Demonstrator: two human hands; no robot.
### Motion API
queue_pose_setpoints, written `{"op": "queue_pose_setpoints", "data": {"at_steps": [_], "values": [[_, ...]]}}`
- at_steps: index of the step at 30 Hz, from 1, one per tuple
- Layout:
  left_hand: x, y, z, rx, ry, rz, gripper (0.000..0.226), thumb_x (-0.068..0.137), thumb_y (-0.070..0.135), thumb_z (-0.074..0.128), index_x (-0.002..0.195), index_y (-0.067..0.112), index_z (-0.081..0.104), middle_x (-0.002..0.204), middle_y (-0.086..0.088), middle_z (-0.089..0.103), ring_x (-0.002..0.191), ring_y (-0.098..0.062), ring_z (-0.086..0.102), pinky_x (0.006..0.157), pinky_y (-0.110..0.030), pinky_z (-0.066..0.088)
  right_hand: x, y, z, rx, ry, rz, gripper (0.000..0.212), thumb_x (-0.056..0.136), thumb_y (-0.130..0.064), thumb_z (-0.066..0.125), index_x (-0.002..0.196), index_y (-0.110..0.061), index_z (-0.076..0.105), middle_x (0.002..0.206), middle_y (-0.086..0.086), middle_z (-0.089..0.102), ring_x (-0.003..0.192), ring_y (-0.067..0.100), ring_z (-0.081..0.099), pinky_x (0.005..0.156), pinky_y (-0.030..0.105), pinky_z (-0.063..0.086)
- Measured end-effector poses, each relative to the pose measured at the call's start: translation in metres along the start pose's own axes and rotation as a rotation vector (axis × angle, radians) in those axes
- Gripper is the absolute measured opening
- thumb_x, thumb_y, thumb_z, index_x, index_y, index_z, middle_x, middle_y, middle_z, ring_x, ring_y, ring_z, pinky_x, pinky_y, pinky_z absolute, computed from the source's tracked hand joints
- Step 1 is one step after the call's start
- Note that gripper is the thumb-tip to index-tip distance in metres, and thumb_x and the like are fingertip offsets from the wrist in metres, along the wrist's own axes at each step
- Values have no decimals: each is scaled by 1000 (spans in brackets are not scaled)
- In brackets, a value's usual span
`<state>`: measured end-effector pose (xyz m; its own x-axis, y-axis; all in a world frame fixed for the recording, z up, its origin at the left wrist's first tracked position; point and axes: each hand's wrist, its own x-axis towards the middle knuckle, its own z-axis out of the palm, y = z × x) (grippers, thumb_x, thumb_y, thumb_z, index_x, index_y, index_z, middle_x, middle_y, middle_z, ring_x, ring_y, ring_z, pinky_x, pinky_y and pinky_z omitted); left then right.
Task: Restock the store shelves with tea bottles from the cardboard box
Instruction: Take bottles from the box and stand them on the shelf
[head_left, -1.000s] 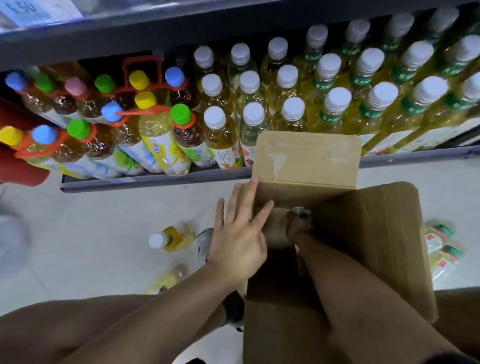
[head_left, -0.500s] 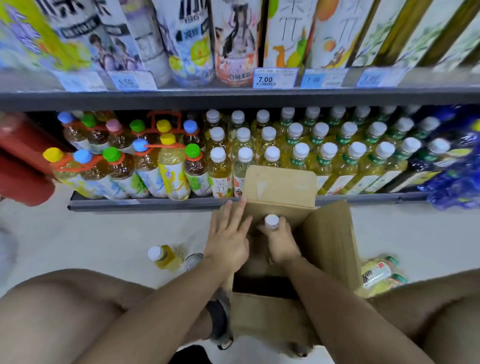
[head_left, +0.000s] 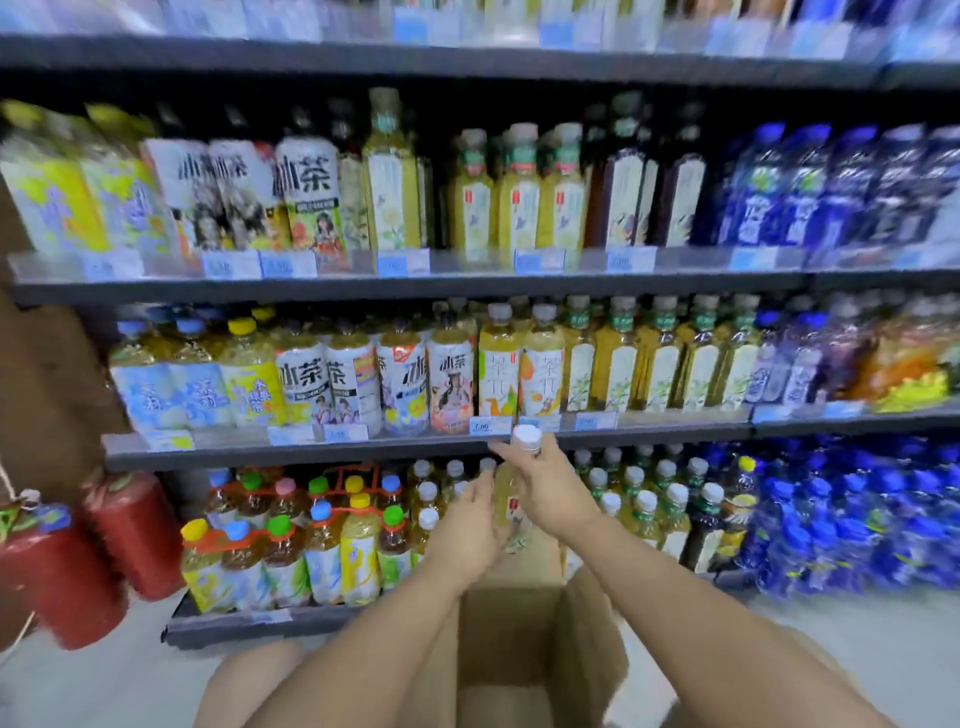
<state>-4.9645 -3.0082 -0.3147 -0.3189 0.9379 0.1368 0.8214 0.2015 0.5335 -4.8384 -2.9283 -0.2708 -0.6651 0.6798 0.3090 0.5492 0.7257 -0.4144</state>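
Observation:
A yellow tea bottle (head_left: 511, 499) with a white cap is held upright above the open cardboard box (head_left: 519, 649). My right hand (head_left: 548, 488) grips its upper part, just under the cap. My left hand (head_left: 467, 527) wraps around the bottle's lower body from the left. The bottle's cap reaches the edge of the middle shelf (head_left: 363, 447). Similar yellow tea bottles (head_left: 522, 364) stand on that shelf right behind it. The whole view is blurred by motion.
Three shelf levels full of bottles fill the view. Colour-capped bottle packs (head_left: 291, 535) sit bottom left, blue bottles (head_left: 852, 519) bottom right. Red cylinders (head_left: 98, 545) hang at the far left. My knees flank the box on the pale floor.
The bottle has come up out of the box to the middle shelf's edge. My left hand left the box flap and took the bottle's lower body. The view tilted upward.

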Motion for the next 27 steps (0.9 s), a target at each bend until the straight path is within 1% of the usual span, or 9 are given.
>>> {"op": "queue_pose_setpoints", "data": {"at_steps": [3,7,10,13,15,17,19,21,27], "values": [[20,40,-57,16,82,72,82,89,51,54,156,28,12,139,-4,53,119,-27,58,84,-40,53,32,-27,-64,-55,113,-80,54,96,-13,52,141,-43,46,128,10,38,104,32,53,78,31,48],[51,96,-144,28,272,154,87,93,45,60,156,36,1,142,-2,52,110,-28,64,69,-37,51,70,-70,-150,-80,271,-193,54,92,-13,60,137,-42,52,131,7,39,112,29,53,91,37,51],[75,126,-198,24,390,190,83,93,46,62,155,37,7,144,-1,50,116,-25,61,84,-46,57,102,-91,-205,-68,326,-228,61,89,-10,66,139,-41,50,135,4,35,112,26,52,86,26,45],[101,142,-238,19,473,222,84,96,40,62,157,30,6,149,-4,45,122,-27,58,90,-46,55,138,-107,-233,-61,422,-288,60,88,-12,68,136,-44,50,127,0,37,109,23,52,86,31,50],[118,145,-256,-18,502,221,84,97,34,62,158,31,4,145,-6,47,117,-28,61,87,-45,56,164,-113,-243,-53,454,-319,48,91,-24,65,135,-40,52,122,-1,39,108,20,51,86,22,47],[136,144,-270,-38,526,198,85,98,31,61,158,33,1,139,-6,52,111,-27,63,85,-43,57,182,-124,-251,11,441,-297,47,89,-53,56,131,-33,53,116,-6,46,106,18,53,78,11,42],[153,142,-279,-55,550,172,84,99,28,59,158,33,0,130,-8,60,105,-26,65,80,-39,56,201,-129,-250,12,512,-305,45,83,-68,54,115,-37,54,110,-9,56,100,16,59,80,24,50],[168,141,-284,-65,561,152,82,99,25,58,159,29,2,120,-10,65,100,-26,66,73,-34,52,213,-132,-249,2,538,-313,33,79,-66,60,102,-42,52,105,-10,58,96,12,60,82,40,53],[208,132,-285,-30,535,129,76,98,24,59,158,27,11,94,-6,67,79,-23,65,69,-43,59,244,-122,-244,135,502,-266,26,80,-59,60,98,-42,52,102,-13,56,90,11,60,76,42,54]]}}
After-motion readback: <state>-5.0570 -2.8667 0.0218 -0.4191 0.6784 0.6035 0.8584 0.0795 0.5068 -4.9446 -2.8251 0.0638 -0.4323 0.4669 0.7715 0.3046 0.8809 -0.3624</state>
